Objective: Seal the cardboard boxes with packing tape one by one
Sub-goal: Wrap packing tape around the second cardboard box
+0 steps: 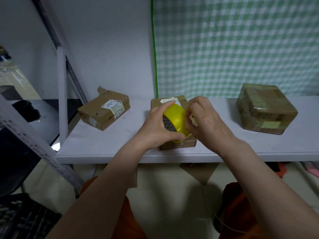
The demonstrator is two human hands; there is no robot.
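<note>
Hands mid-frame over the middle box [174, 145], my left hand [156, 128] gripping the yellow tape roll [177, 119], right hand [205, 118] pinching its loose end, two more boxes either side.

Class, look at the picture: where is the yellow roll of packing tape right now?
In the head view it sits centre frame: the yellow tape roll is gripped by the left hand over the middle box, the right hand pinching its end.

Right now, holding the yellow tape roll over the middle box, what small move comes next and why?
Probably pull the free tape end out and press it onto the middle box: the left hand grips the yellow tape roll, and the right hand pinches its end just above that box.
</note>
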